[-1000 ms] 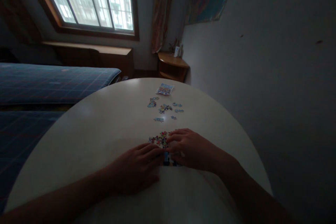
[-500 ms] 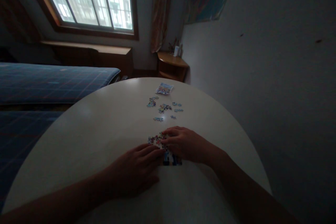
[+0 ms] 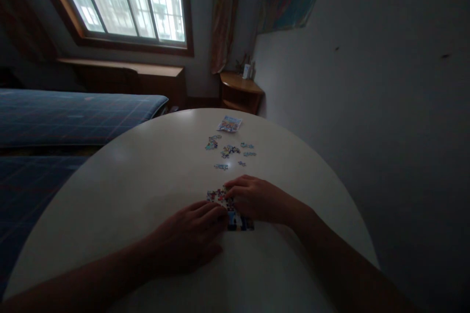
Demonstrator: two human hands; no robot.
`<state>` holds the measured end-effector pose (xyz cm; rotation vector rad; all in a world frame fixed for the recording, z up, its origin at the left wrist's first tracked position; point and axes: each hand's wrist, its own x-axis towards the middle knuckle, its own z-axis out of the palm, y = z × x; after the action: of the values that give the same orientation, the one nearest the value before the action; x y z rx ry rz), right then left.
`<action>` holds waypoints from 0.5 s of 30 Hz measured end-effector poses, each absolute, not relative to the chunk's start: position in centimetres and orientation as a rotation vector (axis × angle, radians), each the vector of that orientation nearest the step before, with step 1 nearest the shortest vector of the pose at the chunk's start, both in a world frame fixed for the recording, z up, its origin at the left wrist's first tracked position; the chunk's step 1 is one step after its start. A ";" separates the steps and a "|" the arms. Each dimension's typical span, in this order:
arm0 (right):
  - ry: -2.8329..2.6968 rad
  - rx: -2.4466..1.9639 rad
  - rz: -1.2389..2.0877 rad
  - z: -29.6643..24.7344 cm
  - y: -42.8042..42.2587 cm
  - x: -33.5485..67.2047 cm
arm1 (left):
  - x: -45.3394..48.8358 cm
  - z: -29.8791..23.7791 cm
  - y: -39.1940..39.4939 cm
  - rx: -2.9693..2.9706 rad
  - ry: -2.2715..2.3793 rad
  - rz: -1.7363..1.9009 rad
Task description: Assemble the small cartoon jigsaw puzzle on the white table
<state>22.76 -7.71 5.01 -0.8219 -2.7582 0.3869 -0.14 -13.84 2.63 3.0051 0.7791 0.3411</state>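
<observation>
A partly joined jigsaw puzzle (image 3: 240,222) lies on the white round table (image 3: 154,176) between my hands. Its lower edge is straight, while its upper part is ragged, with small colourful pieces. My left hand (image 3: 193,237) rests flat at the puzzle's left side, fingers stretched together and the tips over its edge. From the right, my right hand (image 3: 259,199) reaches over the puzzle's upper right part. Its fingers are bent, with the tips close together on the jigsaw pieces (image 3: 222,196); the thumb and the exact piece under them are hidden.
Beyond my hands lie several loose clusters of jigsaw pieces (image 3: 230,151), and a small picture packet (image 3: 229,124) is farther back. A bed with a blue plaid mattress (image 3: 73,117) stands left of the table. A wall (image 3: 367,107) runs along the right.
My right hand's fingers have curled and drawn back slightly on the puzzle, showing more of its upper part. My left hand has hardly moved.
</observation>
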 end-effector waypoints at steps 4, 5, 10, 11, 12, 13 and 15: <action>-2.744 -0.830 0.384 4.9 -7.6 22.8 | -0.1 2.7 -13.9 3.000 0.787 0.341; -2.755 -0.833 0.366 5.0 -7.6 22.8 | -0.1 2.7 -13.9 2.999 0.789 0.344; -2.852 -0.809 0.208 5.1 -7.4 22.4 | -0.2 2.6 -13.9 2.988 0.790 0.373; -2.868 -0.808 0.175 5.0 -7.4 22.3 | -0.2 2.6 -13.9 2.987 0.792 0.373; -2.879 -0.811 0.147 5.0 -7.3 22.3 | -0.2 2.6 -13.9 2.984 0.792 0.376; -2.885 -0.814 0.123 4.9 -7.3 22.2 | -0.2 2.6 -13.9 2.983 0.793 0.387; -2.884 -0.810 0.093 4.7 -7.2 22.2 | -0.2 2.7 -13.9 2.983 0.786 0.417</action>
<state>22.22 -7.18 4.69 -0.8101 -2.8840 0.0932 -0.23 -13.89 2.65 2.9831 0.7861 0.4172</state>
